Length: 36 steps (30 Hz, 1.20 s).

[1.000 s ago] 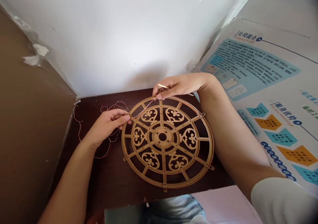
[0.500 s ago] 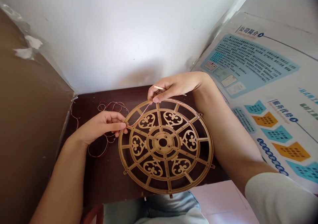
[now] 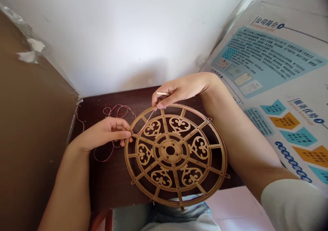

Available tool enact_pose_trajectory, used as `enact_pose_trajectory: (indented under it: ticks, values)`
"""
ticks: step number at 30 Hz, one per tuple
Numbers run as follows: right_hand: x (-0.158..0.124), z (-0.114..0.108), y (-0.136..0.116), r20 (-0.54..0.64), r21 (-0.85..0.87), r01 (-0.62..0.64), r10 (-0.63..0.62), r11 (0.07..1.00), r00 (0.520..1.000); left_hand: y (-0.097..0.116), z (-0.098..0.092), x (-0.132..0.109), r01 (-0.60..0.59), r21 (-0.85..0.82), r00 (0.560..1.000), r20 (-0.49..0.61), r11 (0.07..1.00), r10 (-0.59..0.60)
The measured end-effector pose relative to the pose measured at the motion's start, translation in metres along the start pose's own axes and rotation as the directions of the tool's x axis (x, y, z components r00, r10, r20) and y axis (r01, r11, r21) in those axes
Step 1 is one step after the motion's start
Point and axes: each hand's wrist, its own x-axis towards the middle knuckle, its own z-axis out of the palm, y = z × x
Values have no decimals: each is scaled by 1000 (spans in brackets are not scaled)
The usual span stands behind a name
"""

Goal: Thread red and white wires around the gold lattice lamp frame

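Note:
A round golden-brown openwork wheel (image 3: 176,151) with spokes and scroll-shaped inserts lies tilted across the table's front edge. My left hand (image 3: 109,132) is closed at its upper left rim, thumb and fingers pinching a thin red and white wire (image 3: 148,120). From there the wire crosses an open gap up to my right hand (image 3: 176,89). My right thumb presses at the top of the rim, where the wire runs under it. A thin pale wooden stick (image 3: 162,93) is held within my right fingers. Further wire follows the rim on the upper right.
Loose loops of the wire (image 3: 104,160) trail over the dark table (image 3: 110,186) behind and below my left hand. A white wall (image 3: 123,40) rises at the back, a brown panel (image 3: 28,121) on the left. A printed poster board (image 3: 258,101) leans on the right.
The view has shifted slightly, so the wheel sits a little lower and to the right. Both hands keep their hold, and the wire between them looks somewhat straighter. The stick lies flatter.

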Motion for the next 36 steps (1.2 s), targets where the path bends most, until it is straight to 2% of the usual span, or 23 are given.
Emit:
enact_pose_trajectory:
  ticks: [6, 10, 15, 18, 29, 36]
  values:
    - [1, -2, 6, 0, 20, 32, -32, 999, 1000, 0, 3, 3, -7, 23, 999, 44, 1000, 6]
    - [1, -6, 22, -8, 52, 40, -40, 998, 999, 1, 6, 3, -55, -12, 998, -12, 998, 55]
    - [4, -8, 39, -35, 19, -24, 24, 1000, 999, 4, 9, 3, -73, 20, 986, -146, 997, 75]
    - [5, -7, 43, -34, 36, -45, 46, 998, 998, 5, 9, 2, -84, 36, 979, -184, 996, 89]
    - [10, -5, 36, 7, -4, -88, 88, 996, 996, 2, 10, 7, -26, 48, 993, -111, 998, 32]
    - [11, -2, 30, 1, -18, -122, 122, 992, 993, -1, 15, 15, 18, 69, 987, -158, 997, -7]
